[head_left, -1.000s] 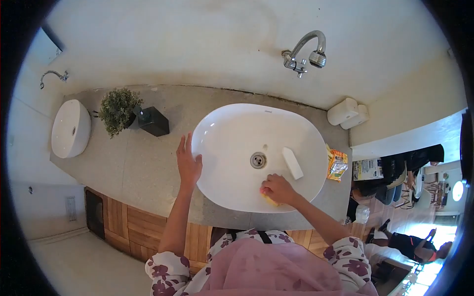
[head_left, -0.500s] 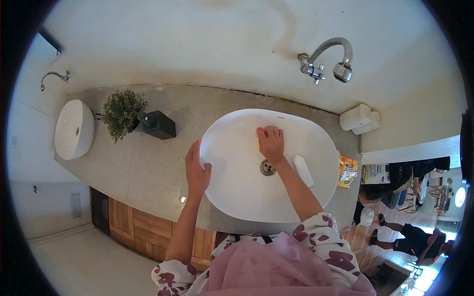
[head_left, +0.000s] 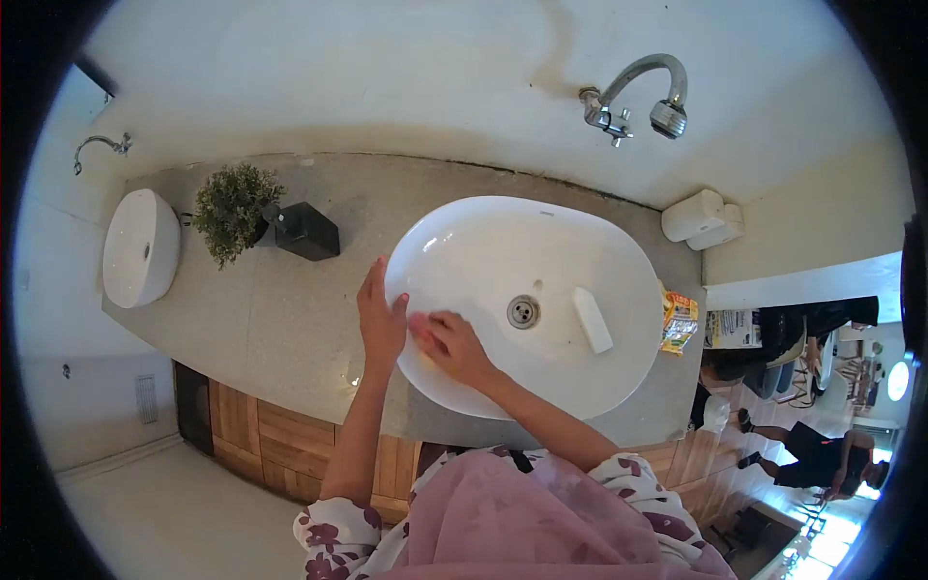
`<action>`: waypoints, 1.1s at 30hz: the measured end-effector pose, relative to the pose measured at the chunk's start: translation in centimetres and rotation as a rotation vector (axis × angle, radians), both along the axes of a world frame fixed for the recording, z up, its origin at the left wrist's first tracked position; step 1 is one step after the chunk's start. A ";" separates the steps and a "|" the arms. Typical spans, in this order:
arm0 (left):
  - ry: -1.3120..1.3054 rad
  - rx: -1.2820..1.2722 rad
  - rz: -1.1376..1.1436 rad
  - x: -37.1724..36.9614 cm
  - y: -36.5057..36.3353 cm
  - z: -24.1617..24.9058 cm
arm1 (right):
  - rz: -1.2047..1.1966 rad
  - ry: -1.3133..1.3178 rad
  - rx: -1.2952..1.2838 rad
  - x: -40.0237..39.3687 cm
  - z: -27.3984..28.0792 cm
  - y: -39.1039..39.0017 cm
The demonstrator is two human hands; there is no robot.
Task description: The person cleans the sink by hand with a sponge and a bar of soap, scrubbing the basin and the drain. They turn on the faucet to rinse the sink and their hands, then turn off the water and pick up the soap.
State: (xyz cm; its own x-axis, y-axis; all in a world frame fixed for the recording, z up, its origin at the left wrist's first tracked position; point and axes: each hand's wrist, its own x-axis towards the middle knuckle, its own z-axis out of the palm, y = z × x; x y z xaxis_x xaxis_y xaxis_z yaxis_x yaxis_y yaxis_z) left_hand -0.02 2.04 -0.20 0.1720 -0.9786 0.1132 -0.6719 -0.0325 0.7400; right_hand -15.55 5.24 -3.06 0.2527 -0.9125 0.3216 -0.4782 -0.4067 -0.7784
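The white oval sink basin (head_left: 580, 224) sits on the counter in front of me. My left hand (head_left: 383, 324) rests at its left rim, fingers stretched out along the outside and thumb at the edge. Inside the left part of the basin, my right hand (head_left: 457, 346) holds a pink sponge (head_left: 420, 325) against the sloping wall; the fingers partly cover it. A metal drain (head_left: 523, 311) shows in the basin's middle. To the right of the drain lies a white oblong block or bottle (head_left: 593, 320), which no hand touches.
A chrome tap (head_left: 650, 92) juts from the wall above the basin. On the counter (head_left: 300, 329) stand a dark soap dispenser (head_left: 307, 232), a plant (head_left: 234, 208) and a second basin (head_left: 140, 248). A yellow packet (head_left: 679, 322) and white rolls (head_left: 701, 220) are at right. Another person (head_left: 822, 454) is farther off.
My right hand has moved with the sponge from the back of the basin, behind the drain, to the left wall near my left hand. The left hand stays at the rim.
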 end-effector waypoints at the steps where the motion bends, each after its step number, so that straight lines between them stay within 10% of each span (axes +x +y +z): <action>1: -0.019 0.017 0.014 -0.1 0.1 0.4 | 0.175 -0.001 0.146 -1.4 0.6 1.1; 6: -0.052 0.047 0.029 -0.3 0.4 0.7 | 0.582 0.209 0.524 -12.7 3.5 3.8; 15: -0.007 0.051 0.047 -0.5 0.3 0.6 | 0.401 0.356 0.380 -14.0 1.6 3.5; 23: 0.046 0.030 0.049 -0.3 0.4 0.5 | -0.028 0.612 -0.495 -10.2 -1.4 -11.8; 33: 0.035 0.054 0.056 -0.2 0.1 0.4 | 0.325 0.161 0.197 -7.1 -1.5 -0.2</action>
State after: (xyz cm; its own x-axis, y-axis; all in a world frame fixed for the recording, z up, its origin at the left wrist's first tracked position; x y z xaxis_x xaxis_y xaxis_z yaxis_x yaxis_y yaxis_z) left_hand -0.25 2.17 0.22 0.2293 -0.9719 0.0529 -0.6415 -0.1100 0.7592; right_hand -22.68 5.05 -4.55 0.5711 -0.8169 0.0813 -0.4715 -0.4074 -0.7821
